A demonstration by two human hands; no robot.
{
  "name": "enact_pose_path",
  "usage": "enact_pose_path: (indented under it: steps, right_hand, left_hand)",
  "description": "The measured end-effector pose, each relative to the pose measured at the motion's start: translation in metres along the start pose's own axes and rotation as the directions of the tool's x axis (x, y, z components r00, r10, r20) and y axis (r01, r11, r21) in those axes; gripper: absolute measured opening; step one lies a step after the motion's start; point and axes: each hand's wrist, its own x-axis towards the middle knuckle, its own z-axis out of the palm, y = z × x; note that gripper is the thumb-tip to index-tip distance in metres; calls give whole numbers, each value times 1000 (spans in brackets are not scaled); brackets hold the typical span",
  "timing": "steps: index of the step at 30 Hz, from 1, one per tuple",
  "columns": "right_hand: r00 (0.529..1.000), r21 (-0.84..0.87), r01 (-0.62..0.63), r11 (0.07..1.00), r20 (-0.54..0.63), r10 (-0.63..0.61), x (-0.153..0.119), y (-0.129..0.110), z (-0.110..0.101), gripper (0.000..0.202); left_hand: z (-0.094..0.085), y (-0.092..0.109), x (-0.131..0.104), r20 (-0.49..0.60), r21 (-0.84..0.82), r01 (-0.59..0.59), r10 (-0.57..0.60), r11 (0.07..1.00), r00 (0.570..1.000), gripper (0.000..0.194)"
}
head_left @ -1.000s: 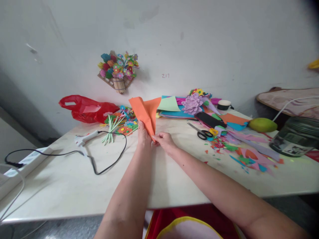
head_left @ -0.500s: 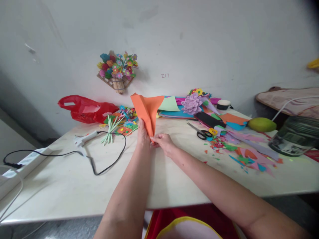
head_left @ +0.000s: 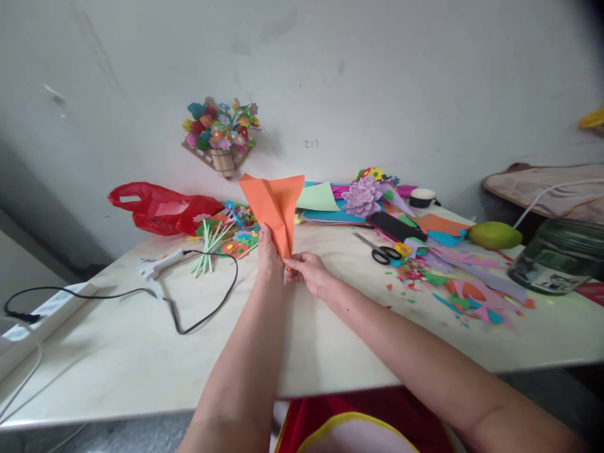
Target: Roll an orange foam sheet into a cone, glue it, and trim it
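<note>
An orange paper sheet (head_left: 278, 204), folded and gathered into a cone, stands upright above the table, wide at the top and narrow at the bottom. My left hand (head_left: 268, 253) is closed round its lower left side, with the thumb along the front. At the narrow bottom tip, my right hand (head_left: 306, 269) pinches the paper between thumb and fingers. Behind the cone lies a pale green sheet (head_left: 318, 197). To the left are several pale green paper sticks (head_left: 207, 248) and a white glue gun (head_left: 160, 264) with a black cord.
Black-handled scissors (head_left: 380, 251), a dark phone (head_left: 396, 226) and paper scraps (head_left: 472, 296) lie on the right, near a green fruit (head_left: 495, 235) and a glass jar (head_left: 557, 264). A red plastic bag (head_left: 165, 211) and a power strip (head_left: 42, 321) are on the left. A flower basket (head_left: 223, 162) hangs on the wall.
The orange paper's top has shifted slightly left and turned, showing more of its front face. Both hands keep their hold at nearly the same place.
</note>
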Motion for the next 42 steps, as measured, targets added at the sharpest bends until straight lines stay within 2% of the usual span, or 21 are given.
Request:
enact_pose_path:
  steps: [3, 9, 15, 23, 27, 30, 33, 35, 37, 40, 42]
  right_hand:
    - [999, -64, -30, 998, 31, 32, 2, -2, -3, 16]
    - [987, -217, -137, 967, 49, 151, 1, -16, -13, 13]
    - [934, -431, -204, 879, 183, 307, 4, -37, -46, 17]
    - [884, -457, -167, 874, 322, 338, 7, -50, -76, 22]
    - [893, -439, -138, 888, 333, 303, 9, -50, -80, 21]
    - [929, -362, -96, 927, 302, 214, 10, -45, -76, 18]
    - [960, -297, -60, 953, 244, 136, 11, -38, -68, 16]
    - [968, -269, -34, 962, 231, 99, 13, -34, -64, 14]
    - [968, -254, -8, 967, 240, 71, 14, -31, -62, 14]
    - [967, -262, 2, 965, 245, 65, 15, -28, -62, 13]
    - [965, -269, -18, 963, 248, 87, 15, -29, -63, 11]
  left_hand:
    - [-1, -2, 3, -65, -59, -164, 161, 985, 985, 19]
    - [-2, -4, 4, 3, -118, -143, 144, 983, 990, 13]
    - [-1, -6, 5, 38, -148, -151, 158, 977, 987, 10]
    - [-2, -6, 6, -111, -121, -128, 114, 984, 987, 15]
    - [0, -3, 4, -204, -184, -110, 71, 977, 976, 15]
    - [4, -4, 0, -134, -200, -43, 16, 979, 991, 22]
    - [10, -10, -8, 21, -122, 105, -103, 987, 994, 25]
    - [15, -16, -16, 144, -43, 213, -205, 976, 968, 23]
    - [18, -19, -24, 229, 82, 323, -333, 943, 915, 20]
    - [20, -20, -30, 234, 214, 417, -461, 883, 856, 14]
    - [20, -20, -30, 231, 194, 412, -449, 890, 863, 12]
